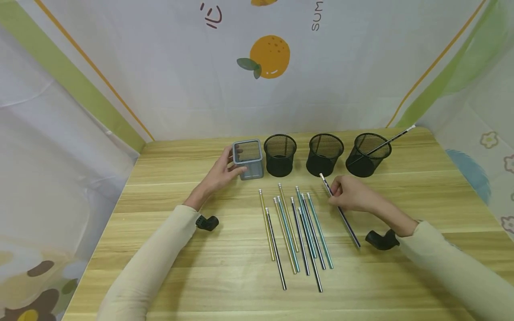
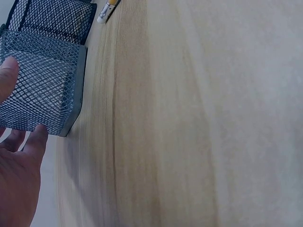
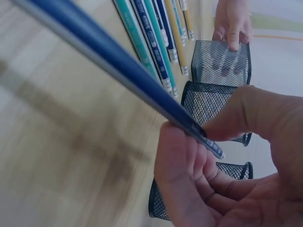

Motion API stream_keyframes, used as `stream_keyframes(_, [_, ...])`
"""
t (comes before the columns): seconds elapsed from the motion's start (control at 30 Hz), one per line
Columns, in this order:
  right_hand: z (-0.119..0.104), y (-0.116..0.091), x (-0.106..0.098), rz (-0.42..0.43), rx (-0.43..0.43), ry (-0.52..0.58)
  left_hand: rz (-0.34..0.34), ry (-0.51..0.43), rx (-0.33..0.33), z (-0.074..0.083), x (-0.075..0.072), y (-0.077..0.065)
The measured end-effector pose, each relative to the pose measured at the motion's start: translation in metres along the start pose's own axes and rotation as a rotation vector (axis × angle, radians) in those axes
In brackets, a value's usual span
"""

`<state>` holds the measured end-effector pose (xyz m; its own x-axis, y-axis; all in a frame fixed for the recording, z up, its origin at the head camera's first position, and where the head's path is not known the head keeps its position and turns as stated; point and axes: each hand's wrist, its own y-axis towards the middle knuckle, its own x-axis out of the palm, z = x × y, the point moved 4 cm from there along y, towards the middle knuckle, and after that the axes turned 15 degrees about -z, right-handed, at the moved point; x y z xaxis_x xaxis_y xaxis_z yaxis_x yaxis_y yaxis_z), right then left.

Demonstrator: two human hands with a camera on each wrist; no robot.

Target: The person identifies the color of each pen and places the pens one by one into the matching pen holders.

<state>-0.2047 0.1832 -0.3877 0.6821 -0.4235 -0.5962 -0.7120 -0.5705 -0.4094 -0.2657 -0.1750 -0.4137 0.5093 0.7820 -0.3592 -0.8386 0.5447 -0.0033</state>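
My left hand grips the square grey mesh pencil cup, thumb on its front wall and fingers along the side and back. In the left wrist view the thumb lies over the cup's mesh. My right hand pinches a dark blue pencil between thumb and fingers, its white eraser end pointing toward the black cups. The right wrist view has this pencil slanting across, held near its eraser end. Left of the right hand, several yellow, teal and dark blue pencils lie roughly side by side on the table.
Three round black mesh cups stand in a row right of the grey one: the left, middle and right. One dark pencil leans in the right cup. Behind the wooden table hangs a printed white curtain.
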Motion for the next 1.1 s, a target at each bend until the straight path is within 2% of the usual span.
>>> stream_keyframes(0.17, [-0.002,-0.004,-0.005,0.028,-0.012,0.028,-0.001,0.003,-0.003,0.001,0.0,0.0])
stream_keyframes(0.37, [-0.007,-0.009,-0.015,0.094,-0.05,0.012,-0.002,0.004,-0.007,0.002,0.0,-0.001])
stream_keyframes(0.6, [-0.008,-0.014,-0.028,0.129,-0.114,0.105,-0.004,0.009,-0.013,0.002,-0.001,-0.001])
stream_keyframes(0.8, [-0.011,-0.018,-0.035,0.15,-0.182,0.166,-0.002,0.013,-0.014,0.003,0.0,-0.001])
stream_keyframes(1.1, [-0.014,-0.02,-0.045,0.197,-0.328,0.254,0.003,0.023,-0.009,0.002,0.001,0.0])
